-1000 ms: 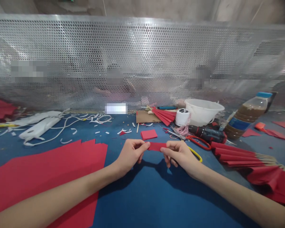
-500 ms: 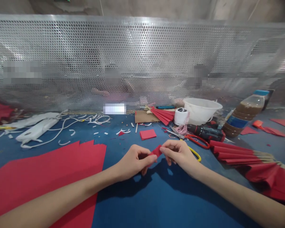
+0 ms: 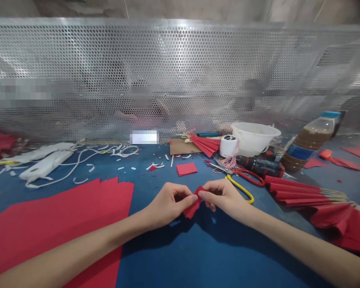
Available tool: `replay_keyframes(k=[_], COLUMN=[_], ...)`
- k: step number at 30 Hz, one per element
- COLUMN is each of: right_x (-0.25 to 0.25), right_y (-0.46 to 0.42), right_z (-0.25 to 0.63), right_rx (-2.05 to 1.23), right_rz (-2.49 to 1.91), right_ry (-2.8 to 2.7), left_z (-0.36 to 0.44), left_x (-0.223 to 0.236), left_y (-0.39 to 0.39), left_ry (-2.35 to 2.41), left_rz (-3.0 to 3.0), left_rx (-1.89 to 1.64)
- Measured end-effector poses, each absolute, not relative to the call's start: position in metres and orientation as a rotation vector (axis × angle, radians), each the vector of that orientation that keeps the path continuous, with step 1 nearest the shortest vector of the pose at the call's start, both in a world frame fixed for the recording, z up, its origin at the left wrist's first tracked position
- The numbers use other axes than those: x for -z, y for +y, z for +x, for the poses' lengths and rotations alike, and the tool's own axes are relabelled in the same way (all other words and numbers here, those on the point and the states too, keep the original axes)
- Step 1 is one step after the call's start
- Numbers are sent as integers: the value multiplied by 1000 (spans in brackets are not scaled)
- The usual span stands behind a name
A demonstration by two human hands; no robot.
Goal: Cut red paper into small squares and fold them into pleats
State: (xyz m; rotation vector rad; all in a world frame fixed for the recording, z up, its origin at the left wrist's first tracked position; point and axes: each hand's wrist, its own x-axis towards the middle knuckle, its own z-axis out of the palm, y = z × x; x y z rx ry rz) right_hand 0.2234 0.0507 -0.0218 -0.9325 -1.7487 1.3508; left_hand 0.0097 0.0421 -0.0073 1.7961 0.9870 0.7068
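Observation:
A small piece of red paper (image 3: 193,208) is held above the blue table by both hands. My left hand (image 3: 171,204) pinches its left edge between thumb and fingers. My right hand (image 3: 220,195) pinches the upper right part with thumb and forefinger. The paper hangs tilted, its lower end below the fingertips; whether it is one layer or several I cannot tell. Just beyond the hands a small stack of red paper squares (image 3: 186,169) lies flat. Under my left forearm are large red paper sheets (image 3: 78,208).
Scissors with red handles (image 3: 248,177), yellow-handled scissors (image 3: 242,190), a power drill (image 3: 260,166), a white bowl (image 3: 253,138) and a bottle of brown liquid (image 3: 307,144) stand or lie at right. Pleated red paper (image 3: 311,200) lies nearer. A white power strip (image 3: 46,164) is left; perforated metal (image 3: 180,80) rises behind.
The red paper has turned in the fingers and now shows a larger face hanging downward. My right hand has moved slightly left and closer to my left hand.

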Motion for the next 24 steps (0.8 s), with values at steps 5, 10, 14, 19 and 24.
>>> replay_keyframes(k=[5,10,14,19,24], right_x=[25,24,24,23,23], right_y=[51,52,50,49,50], right_z=[224,224,224,224,223], right_rx=[-1355,-1371,-1372,-1367,-1374], right_rz=[-941,-960,-971,-990,-990], right_ry=[-1742,-1706,-1698,-1691,-1676], left_z=[11,12,12,11,10], left_x=[8,9,12,16,17], left_y=[44,45,47,48,48], left_ry=[982,920,881,851,829], left_rz=[1745,1650,1641,1614,1611], left_rx=[-651,-608,-632,-643,-674])
